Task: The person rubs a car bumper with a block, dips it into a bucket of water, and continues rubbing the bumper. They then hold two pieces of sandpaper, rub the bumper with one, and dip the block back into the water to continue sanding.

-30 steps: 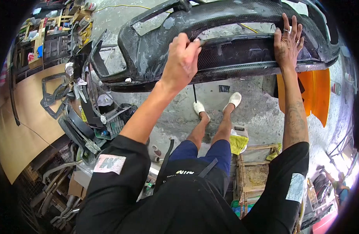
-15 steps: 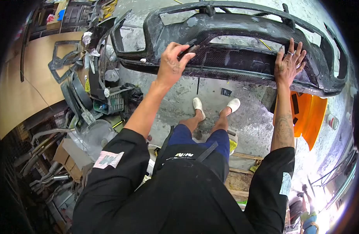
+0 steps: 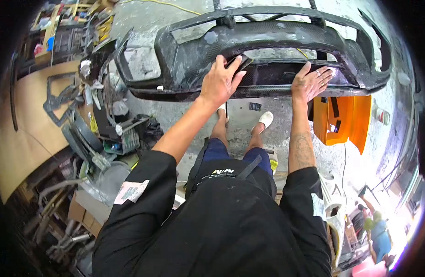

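A large black car bumper (image 3: 277, 37) with a woven carbon look stretches across the top of the view, with long openings in it. My left hand (image 3: 220, 81) is curled round a small dark block (image 3: 247, 60), pressed near the edge of the bumper's central opening. The block's far end shows past my fingertips; the rest is hidden by them. My right hand (image 3: 311, 82) lies over the bumper's lower right part, fingers extended and apart, holding nothing. A small white bit (image 3: 160, 87) sits on the bumper's lower left edge.
An orange panel (image 3: 344, 120) stands on the floor at the right. To the left are a tan board (image 3: 28, 129), a green crate (image 3: 131, 138) and piled parts. A person (image 3: 380, 235) is at the lower right. A white can (image 3: 383, 117) stands at far right.
The view has shifted, and the bumper appears further left. My left hand has moved right along the bumper with the dark block. My right hand has moved left and now tilts rightward.
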The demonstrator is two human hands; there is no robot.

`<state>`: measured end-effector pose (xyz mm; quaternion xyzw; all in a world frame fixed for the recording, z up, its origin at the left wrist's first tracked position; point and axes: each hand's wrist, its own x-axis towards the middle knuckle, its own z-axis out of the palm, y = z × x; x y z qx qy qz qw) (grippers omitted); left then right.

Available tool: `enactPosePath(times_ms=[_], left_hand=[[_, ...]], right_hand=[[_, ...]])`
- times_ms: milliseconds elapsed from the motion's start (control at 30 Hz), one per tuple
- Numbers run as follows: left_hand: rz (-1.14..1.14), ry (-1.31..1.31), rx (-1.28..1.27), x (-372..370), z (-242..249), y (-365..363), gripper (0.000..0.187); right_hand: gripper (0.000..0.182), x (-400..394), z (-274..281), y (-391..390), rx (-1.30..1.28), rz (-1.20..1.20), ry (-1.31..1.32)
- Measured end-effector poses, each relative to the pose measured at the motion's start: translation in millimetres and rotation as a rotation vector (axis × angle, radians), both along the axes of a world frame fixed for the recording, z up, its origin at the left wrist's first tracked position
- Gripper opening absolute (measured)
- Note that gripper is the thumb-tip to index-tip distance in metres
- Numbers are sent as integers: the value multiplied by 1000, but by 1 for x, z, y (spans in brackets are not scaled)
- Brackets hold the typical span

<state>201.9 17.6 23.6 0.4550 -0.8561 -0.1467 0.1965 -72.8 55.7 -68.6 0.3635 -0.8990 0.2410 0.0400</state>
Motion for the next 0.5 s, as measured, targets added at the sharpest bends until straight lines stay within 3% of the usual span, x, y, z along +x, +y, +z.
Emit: enactPosePath(times_ms=[100,500], left_hand=[[-2,-35,164,4,-6,-4,41],[-114,21,160,-11,-10,-30,36]], right_hand=[[84,3,6,-1,12,-19,-21],[86,7,12,-5,68,-43,-17]])
